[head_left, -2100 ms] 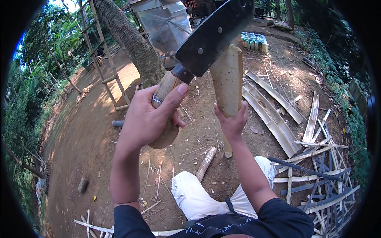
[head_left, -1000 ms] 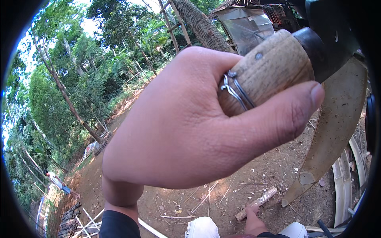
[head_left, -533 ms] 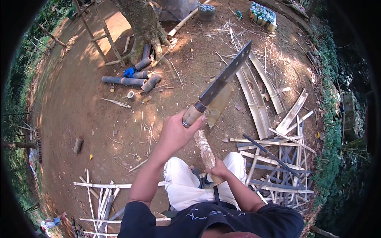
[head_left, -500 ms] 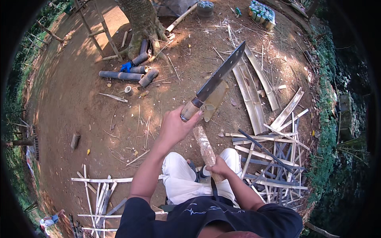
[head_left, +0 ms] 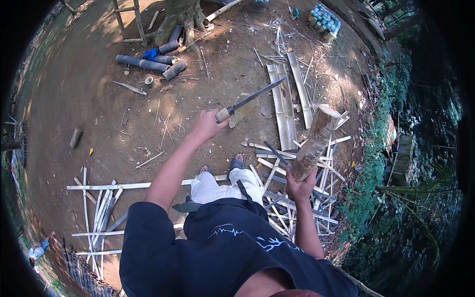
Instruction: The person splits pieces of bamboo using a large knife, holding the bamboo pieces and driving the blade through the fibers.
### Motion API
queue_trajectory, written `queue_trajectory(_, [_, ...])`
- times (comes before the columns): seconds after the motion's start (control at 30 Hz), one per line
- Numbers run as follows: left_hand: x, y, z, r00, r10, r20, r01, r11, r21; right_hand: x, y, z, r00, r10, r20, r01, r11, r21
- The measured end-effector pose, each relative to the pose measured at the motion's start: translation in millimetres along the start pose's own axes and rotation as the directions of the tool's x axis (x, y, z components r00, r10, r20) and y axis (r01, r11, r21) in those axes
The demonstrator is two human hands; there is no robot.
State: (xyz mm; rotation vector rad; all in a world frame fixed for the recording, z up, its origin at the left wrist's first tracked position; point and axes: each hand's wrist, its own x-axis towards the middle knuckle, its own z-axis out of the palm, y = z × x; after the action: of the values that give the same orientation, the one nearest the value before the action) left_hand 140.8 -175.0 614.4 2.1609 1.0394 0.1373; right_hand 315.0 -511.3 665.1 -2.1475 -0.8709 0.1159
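Observation:
My left hand [head_left: 206,126] is wrapped round the wooden handle of a machete [head_left: 258,94], held above the ground with the blade pointing away to the right. On the right, my right hand [head_left: 301,186] grips the lower end of a thick piece of wood [head_left: 316,143], which is raised and tilted with its cut end up. Below the blade, a yellowish flat piece [head_left: 243,118] lies on the dirt. Split bamboo halves [head_left: 282,119] are on the ground between the blade and the wood. My feet stand in sandals [head_left: 235,166] below.
A heap of bamboo strips [head_left: 277,204] lies to my right, partly hidden by my arm. More strips [head_left: 101,218] cross at the left. Dark bamboo tubes [head_left: 141,63] with a blue item [head_left: 149,54] lie by the tree trunk [head_left: 180,20]. A pack of cans [head_left: 324,22] sits far right.
My right hand has raised the piece of wood from between my knees out to the right. My left hand has shifted left with the machete, its blade tilting lower. My legs have straightened.

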Motion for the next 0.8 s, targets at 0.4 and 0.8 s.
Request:
queue_trajectory(0.4, [-15.3,50.9,27.5,0.987,-0.120,-0.105,0.137,0.974,0.182,215.6,-113.2,-45.6,0.923,-0.120,0.364,0.105,0.993,0.061])
queue_trajectory(0.8, [-0.5,54.4,42.9,0.964,-0.247,-0.104,0.259,0.958,0.128,211.9,-77.2,3.2,0.978,-0.093,0.189,0.114,0.988,-0.101])
